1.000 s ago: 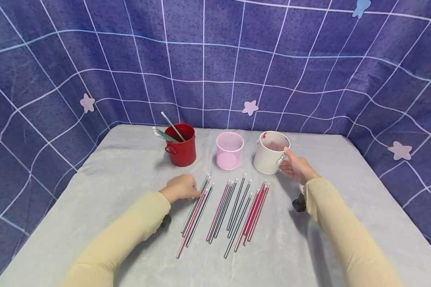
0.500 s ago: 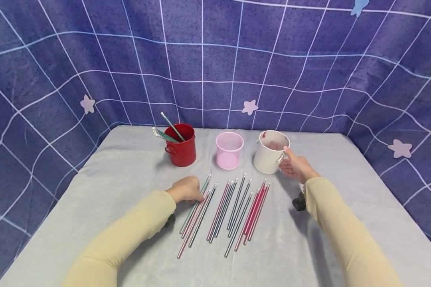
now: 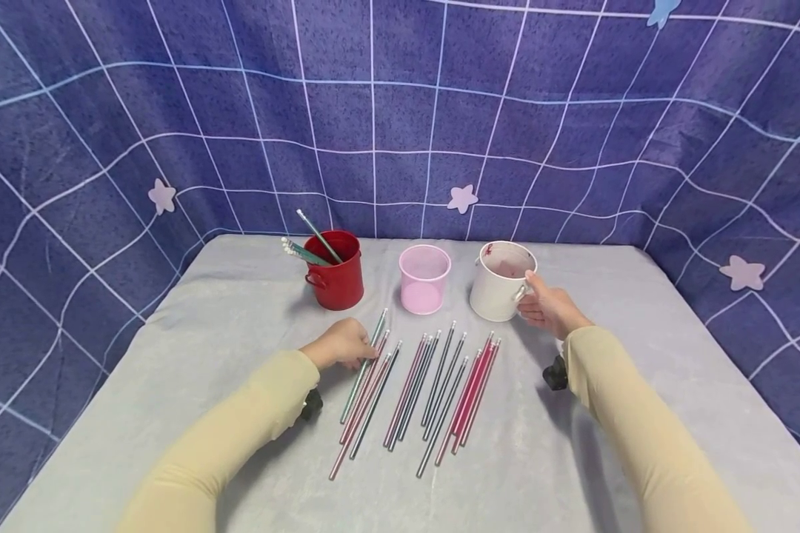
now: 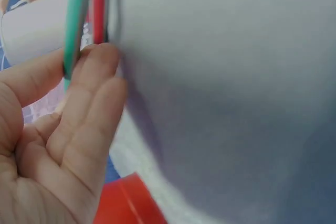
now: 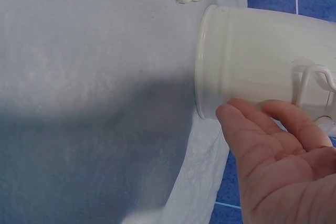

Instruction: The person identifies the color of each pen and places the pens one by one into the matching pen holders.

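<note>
A green pencil (image 3: 355, 389) is pinched between the thumb and fingers of my left hand (image 3: 347, 342). In the left wrist view its green shaft (image 4: 77, 19) rises out of the grip, with a red pencil (image 4: 98, 9) just behind the fingertips. Pink pencils (image 3: 360, 423) and a dark pencil (image 3: 376, 403) lie beside it on the cloth. At the right, my right hand (image 3: 552, 307) holds the white bucket (image 3: 493, 295) by its side, thumb at the rim near the handle. The right wrist view shows fingertips against the bucket wall (image 5: 257, 51).
A red bucket (image 3: 340, 285) with several green pencils (image 3: 307, 253) leaning in it stands back left. Between the buckets sits a pink mesh cup (image 3: 423, 292). Several dark pencils (image 3: 440, 385) and red pencils (image 3: 475, 389) lie on the grey cloth (image 3: 507, 481). A blue curtain (image 3: 400, 111) hangs behind.
The left hand has drawn the green pencil away from the left group, first slightly right, then back and up. The right hand stays on the white bucket.
</note>
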{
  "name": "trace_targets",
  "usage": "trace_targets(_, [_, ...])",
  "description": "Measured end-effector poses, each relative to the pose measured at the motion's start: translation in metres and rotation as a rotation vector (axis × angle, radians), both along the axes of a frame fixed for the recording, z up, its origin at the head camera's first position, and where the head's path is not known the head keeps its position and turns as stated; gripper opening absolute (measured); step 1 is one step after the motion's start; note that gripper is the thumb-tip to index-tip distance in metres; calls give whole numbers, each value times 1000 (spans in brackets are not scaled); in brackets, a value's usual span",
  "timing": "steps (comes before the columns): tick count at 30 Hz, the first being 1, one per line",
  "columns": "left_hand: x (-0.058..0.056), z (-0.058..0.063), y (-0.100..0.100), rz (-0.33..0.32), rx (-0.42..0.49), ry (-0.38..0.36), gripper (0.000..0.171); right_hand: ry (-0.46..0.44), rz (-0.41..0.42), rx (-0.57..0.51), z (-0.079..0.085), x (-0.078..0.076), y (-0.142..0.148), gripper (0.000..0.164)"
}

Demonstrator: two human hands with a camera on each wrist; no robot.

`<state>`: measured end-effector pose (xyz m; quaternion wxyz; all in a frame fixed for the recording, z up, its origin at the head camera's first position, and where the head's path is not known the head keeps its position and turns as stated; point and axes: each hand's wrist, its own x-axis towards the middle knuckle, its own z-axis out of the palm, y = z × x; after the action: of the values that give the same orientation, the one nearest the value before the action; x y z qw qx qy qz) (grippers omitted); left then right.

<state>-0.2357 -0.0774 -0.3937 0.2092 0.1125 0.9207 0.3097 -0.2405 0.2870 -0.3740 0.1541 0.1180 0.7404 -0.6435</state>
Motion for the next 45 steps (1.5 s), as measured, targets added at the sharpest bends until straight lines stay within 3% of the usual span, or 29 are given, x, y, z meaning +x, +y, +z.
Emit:
trace_targets(5, [-1,8,0,55,69,-24,29,6,17,6,0,0,1,89])
trace_targets(11, [-5,22,-2,51,167,59,2,8,16,11,0,0,1,89])
trace_targets(14, [-8,30,-4,70,249,112,17,3,15,11,0,0,0,89])
trace_targets(19, [-11,46,-9,147,355,153,28,0,13,9,1,0,-1,89])
trace_targets(24, [-15,67,-15,239,458,136,33,5,12,11,0,0,-1,89])
trace_targets(29, [-15,85,-19,289,633,80,33,4,4,15,-1,0,-1,89])
trace_targets(34, [-14,94,-23,256,842,47,35,4,3,15,0,1,-2,88])
trace_targets(39, [-15,110,-30,190,993,32,17,-1,3,19,1,1,-1,89])
trace_targets(42, [-19,124,-35,187,1081,35,31,-7,8,18,1,0,-1,89])
trace_targets(45, [-23,136,-40,194,1163,59,33,-10,10,12,1,-1,-1,88])
